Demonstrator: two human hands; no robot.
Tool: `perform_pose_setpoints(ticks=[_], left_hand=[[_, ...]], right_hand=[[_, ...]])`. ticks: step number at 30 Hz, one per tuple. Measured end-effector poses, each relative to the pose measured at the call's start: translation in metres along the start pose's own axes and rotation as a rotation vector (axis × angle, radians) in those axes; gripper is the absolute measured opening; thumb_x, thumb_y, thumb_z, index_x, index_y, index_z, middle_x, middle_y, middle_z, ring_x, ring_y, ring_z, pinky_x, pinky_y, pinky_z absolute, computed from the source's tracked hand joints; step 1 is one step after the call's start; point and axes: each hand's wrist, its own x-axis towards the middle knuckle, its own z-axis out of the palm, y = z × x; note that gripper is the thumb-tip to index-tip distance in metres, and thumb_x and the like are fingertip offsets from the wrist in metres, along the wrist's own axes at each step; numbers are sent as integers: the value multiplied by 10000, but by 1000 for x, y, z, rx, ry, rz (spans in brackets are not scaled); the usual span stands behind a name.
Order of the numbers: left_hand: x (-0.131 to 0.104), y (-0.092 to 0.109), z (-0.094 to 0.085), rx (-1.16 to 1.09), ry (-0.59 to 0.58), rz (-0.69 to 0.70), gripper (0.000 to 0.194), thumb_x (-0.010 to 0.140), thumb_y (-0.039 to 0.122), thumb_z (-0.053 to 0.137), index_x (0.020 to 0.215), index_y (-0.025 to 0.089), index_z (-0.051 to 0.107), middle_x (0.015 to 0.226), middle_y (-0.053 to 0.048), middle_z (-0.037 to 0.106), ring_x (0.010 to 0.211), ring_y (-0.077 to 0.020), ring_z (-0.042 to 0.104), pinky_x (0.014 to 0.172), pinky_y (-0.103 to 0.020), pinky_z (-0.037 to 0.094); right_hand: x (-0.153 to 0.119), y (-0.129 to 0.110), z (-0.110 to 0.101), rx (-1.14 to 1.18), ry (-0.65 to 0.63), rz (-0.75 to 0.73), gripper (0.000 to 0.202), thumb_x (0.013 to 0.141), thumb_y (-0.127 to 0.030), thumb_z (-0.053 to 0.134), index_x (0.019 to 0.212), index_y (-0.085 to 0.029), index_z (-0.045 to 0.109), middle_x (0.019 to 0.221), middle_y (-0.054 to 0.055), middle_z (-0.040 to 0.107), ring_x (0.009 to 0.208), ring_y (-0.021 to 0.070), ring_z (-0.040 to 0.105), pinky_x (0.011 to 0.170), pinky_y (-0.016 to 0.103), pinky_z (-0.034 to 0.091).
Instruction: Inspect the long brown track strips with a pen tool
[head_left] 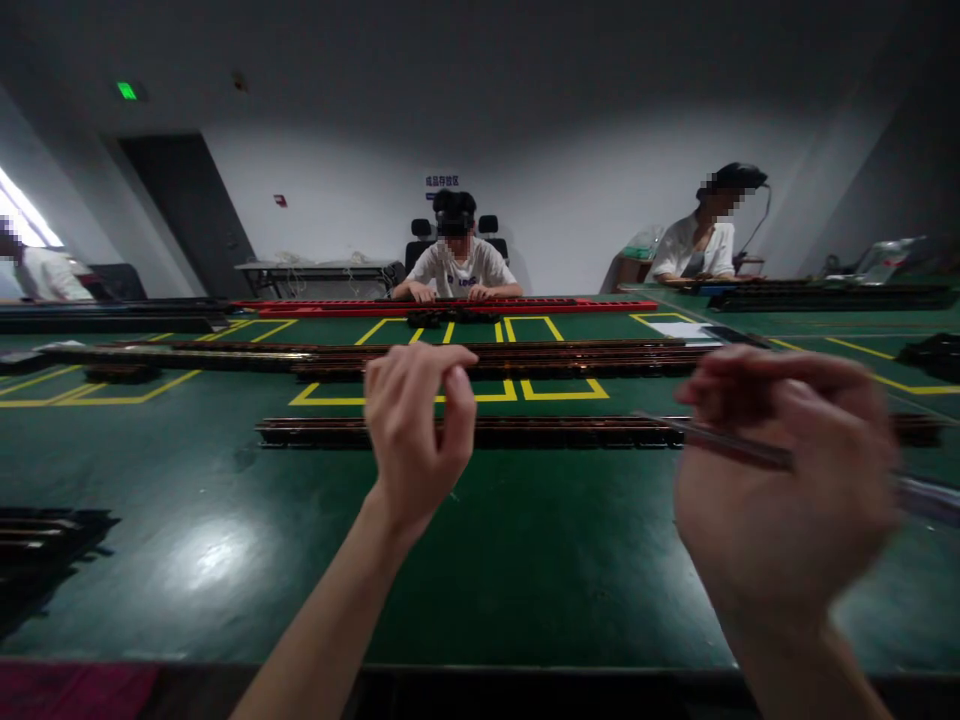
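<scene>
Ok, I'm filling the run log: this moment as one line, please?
left hand: half-curled, nothing visible in it | right hand: holding slender tool | nearest long dark strip: on green table, beyond hands

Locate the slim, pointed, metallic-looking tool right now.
Head view, right side: the slim, pointed, metallic-looking tool is held in the right hand, across its palm, tip pointing left, with the long, dark-brown bar beyond it.

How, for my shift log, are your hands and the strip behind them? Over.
Left hand raised and curled. Right hand holds thin tool. Long strip lies on table, partly hidden by both hands.
</scene>
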Motion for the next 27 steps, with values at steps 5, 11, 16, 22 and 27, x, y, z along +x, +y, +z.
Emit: perform_pose_setpoints(ticks=[5,11,16,22,27], left_hand=[[-19,-26,65,221,-643,-156,223,895,171,418,847,211,632,903,-46,690,875,-201,603,772,-350,453],[-61,-45,101,314,-912,-306,342,952,167,300,1035,182,632,1065,-95,686,1018,-223,610,873,-383,437],[-87,-54,104,328,-886,-136,384,980,280,274,1149,171,601,1148,-100,663,1034,-232,598,924,-415,403],[-93,-60,104,307,-905,-101,366,925,278,364,1186,171,597,1188,-96,655,1079,-246,578,943,-435,400],[-93,-61,102,292,-913,-84,392,862,327,472,1203,170,586,1196,-105,647,1096,-261,568,966,-442,400]], right_hand=[[13,86,27,-46,-180,339,288,840,-427,470,702,-205,592,746,19,606,713,147,574,676,300,493],[-2,160,10,-112,-448,850,565,668,-750,574,607,-188,558,486,-25,526,448,105,519,492,248,494],[-5,174,21,-183,-449,759,605,623,-769,612,559,-172,540,420,-22,498,327,89,465,333,212,403],[-21,181,28,-262,-325,565,602,701,-759,541,533,-182,506,419,-28,475,316,70,432,305,186,334],[-24,184,17,-266,-433,512,555,718,-715,571,596,-174,569,491,-9,543,369,83,485,349,194,360]])
